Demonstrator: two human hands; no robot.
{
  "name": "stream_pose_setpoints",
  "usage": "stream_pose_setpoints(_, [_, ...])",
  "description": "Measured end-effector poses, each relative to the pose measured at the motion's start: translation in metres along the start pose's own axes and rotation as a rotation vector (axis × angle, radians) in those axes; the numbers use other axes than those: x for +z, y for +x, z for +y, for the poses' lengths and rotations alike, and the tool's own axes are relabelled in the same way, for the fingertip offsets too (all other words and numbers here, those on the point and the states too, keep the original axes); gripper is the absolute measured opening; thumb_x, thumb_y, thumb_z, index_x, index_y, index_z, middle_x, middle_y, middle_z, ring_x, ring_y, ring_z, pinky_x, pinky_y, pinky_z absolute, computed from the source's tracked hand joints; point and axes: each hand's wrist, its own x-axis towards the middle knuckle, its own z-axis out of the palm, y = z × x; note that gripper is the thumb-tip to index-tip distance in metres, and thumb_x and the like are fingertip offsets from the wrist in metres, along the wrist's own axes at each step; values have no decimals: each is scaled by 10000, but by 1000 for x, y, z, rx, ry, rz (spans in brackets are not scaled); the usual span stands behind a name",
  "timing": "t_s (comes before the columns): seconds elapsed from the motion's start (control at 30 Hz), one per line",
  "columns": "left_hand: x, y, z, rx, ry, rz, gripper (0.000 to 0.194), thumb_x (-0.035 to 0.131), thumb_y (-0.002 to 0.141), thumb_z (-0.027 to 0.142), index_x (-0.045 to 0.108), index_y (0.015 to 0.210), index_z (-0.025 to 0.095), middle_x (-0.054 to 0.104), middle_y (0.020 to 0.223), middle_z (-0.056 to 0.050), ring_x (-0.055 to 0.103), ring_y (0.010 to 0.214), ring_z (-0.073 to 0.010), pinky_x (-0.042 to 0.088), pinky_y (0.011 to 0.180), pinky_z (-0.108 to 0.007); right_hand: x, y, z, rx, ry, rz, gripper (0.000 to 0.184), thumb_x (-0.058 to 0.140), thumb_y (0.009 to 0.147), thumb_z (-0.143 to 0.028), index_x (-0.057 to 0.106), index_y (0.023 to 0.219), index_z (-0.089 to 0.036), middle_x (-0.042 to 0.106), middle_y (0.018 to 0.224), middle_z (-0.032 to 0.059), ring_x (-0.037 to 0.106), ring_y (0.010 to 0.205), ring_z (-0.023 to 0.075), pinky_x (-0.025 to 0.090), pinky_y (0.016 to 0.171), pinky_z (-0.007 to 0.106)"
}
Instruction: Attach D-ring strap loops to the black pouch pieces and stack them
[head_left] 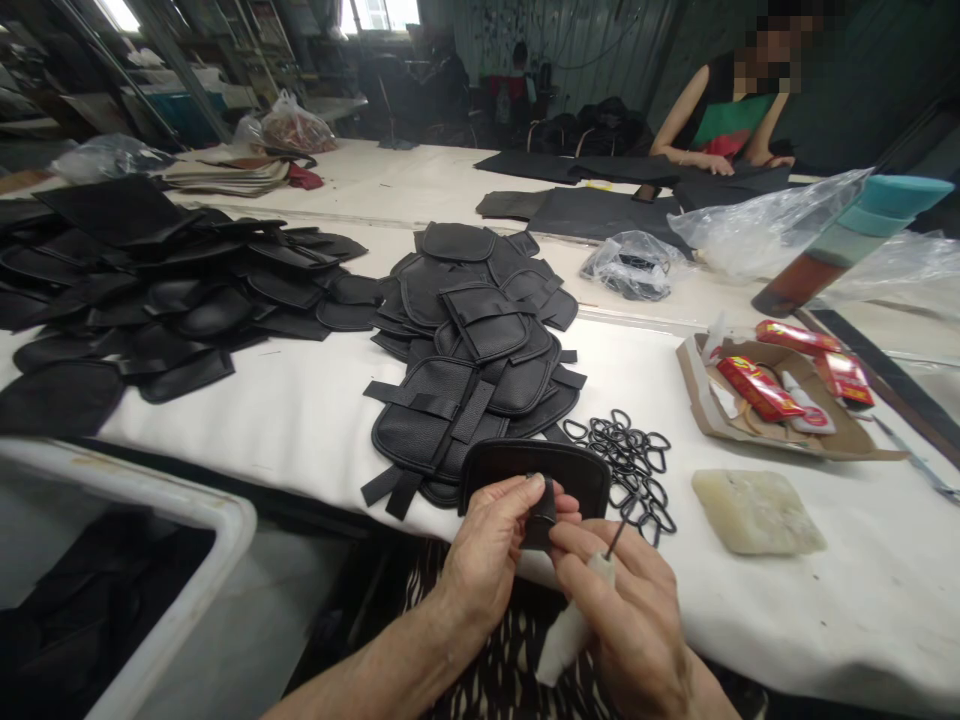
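A black leather flap piece [487,468] with a piped edge is held at the table's front edge. My left hand [491,545] is closed on it, thumb pressed on a narrow black strap [541,500] at its middle. My right hand [637,610] is closed around the pale handle of an awl [570,635], whose thin dark shaft points up and right. The right fingertips also touch the strap's lower end; what they pinch there is partly hidden. Just right of the flap lies a heap of black D-rings [626,450].
Stacked black leather pieces [450,340] and a larger pile [165,280] lie left. A white bin [240,520] stands at lower left. On the right are a wax-like block [757,510], a cardboard tray [701,400] and a bottle [840,250]. A person [731,120] works across the table.
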Motion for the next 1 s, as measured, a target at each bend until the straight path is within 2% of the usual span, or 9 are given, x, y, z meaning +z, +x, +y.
stream_pose_setpoints(0.1, [1,-2,3,7,-5,25,211,690,727,318,714,744,109,730,732,-93,675,737,-195,503,690,-264,1,6,0,38,4,-8,222,464,812,5,580,789,-183,687,736,85,621,658,178,514,634,295])
stream_pose_setpoints(0.23, [0,-1,10,58,-13,5,228,707,699,330,715,729,104,724,697,-90,670,698,-199,497,693,-279,4,5,2,143,109,-75,258,420,824,-1,540,728,-209,631,642,31,584,609,158,479,563,264])
stream_pose_setpoints(0.37, [-1,1,13,69,39,-37,250,681,719,348,719,707,102,723,683,-94,662,670,-189,481,689,-273,3,1,6,207,238,-19,229,454,816,-5,541,765,-211,654,731,31,597,674,156,490,610,274])
stream_pose_setpoints(0.5, [-2,4,11,94,89,-39,244,643,760,342,734,749,116,727,699,-83,657,672,-178,472,694,-267,5,-1,7,189,253,-67,250,451,809,21,550,757,-203,657,742,40,602,703,161,494,626,275])
stream_pose_setpoints(0.63, [-4,4,7,157,153,-51,247,632,780,344,745,769,125,728,726,-76,651,720,-179,460,740,-270,12,-9,7,442,351,10,203,542,817,-47,545,876,-241,656,817,13,627,782,165,503,693,283])
stream_pose_setpoints(0.73, [-6,4,5,209,191,-68,247,618,797,341,751,782,134,727,738,-69,644,743,-179,447,748,-263,17,-15,7,699,400,28,127,587,820,-137,514,828,-241,641,803,3,628,724,156,506,643,259])
stream_pose_setpoints(0.8, [-7,5,3,233,214,-72,244,611,806,337,754,794,140,727,749,-64,637,752,-173,438,740,-252,18,-15,6,800,405,31,117,593,823,-178,497,792,-237,637,781,-2,620,689,148,501,614,244])
stream_pose_setpoints(0.9, [-7,6,1,242,190,-93,231,603,814,328,754,823,153,721,746,-46,621,721,-155,435,727,-245,19,-12,4,830,372,62,114,598,827,-209,496,781,-235,643,786,0,620,700,148,494,612,235])
stream_pose_setpoints(1.0, [-6,7,-1,253,168,-98,220,599,819,312,752,831,155,717,751,-40,609,715,-143,436,728,-239,22,-11,2,788,339,86,99,586,838,-206,503,792,-236,643,784,2,623,704,148,493,611,235])
